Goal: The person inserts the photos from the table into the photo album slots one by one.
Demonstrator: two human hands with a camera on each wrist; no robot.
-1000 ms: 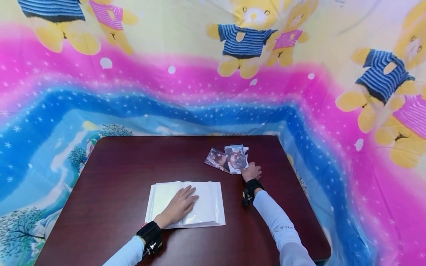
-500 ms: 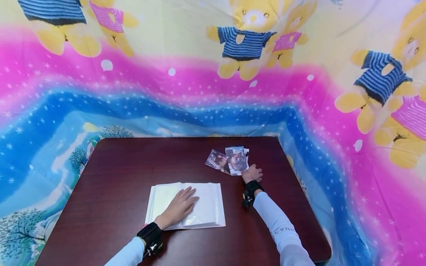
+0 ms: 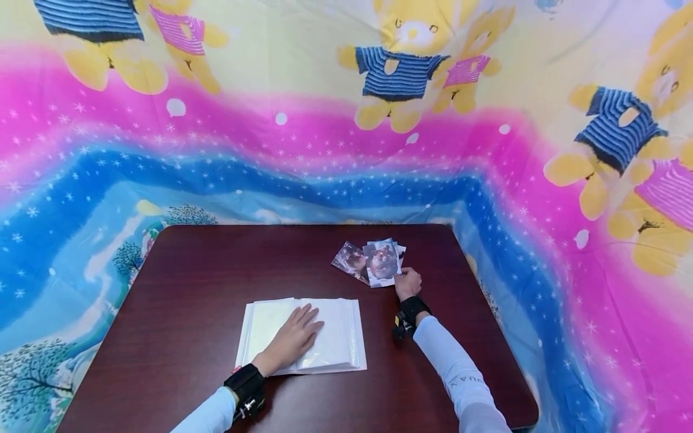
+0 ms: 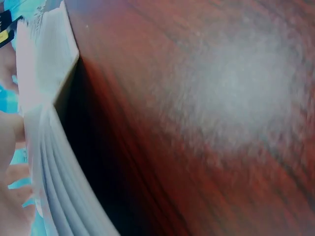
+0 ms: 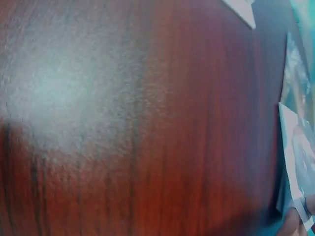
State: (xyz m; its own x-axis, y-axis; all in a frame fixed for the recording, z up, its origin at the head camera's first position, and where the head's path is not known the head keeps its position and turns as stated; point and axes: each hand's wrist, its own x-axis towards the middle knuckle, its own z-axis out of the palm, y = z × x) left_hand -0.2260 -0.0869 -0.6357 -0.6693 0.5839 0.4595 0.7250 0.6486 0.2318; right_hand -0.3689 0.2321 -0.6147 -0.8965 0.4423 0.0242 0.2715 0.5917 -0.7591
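An open photo album (image 3: pixel 338 325) with white pages lies near the table's front. My left hand (image 3: pixel 295 338) rests flat on it, fingers straight and slightly spread. Its page edges (image 4: pixel 61 172) fan out beside that hand in the left wrist view. Farther back on the right, my right hand (image 3: pixel 408 284) pinches the lower right corner of the top photo (image 3: pixel 382 262). This photo (image 5: pixel 301 157) sits between thumb and fingers at the right wrist view's lower right corner. Another photo (image 3: pixel 351 261) lies slanted on its left; others are partly hidden beneath.
The dark red-brown table (image 3: pixel 178 288) has rounded corners. A patterned cloth (image 3: pixel 325 138) with printed bears hangs round its back and sides. In the right wrist view, the album's white corner (image 5: pixel 242 11) shows at the top.
My right fingers have curled in on the top photo, which has shifted slightly left and tilted, baring more of the photo beneath. My left hand stays on the album.
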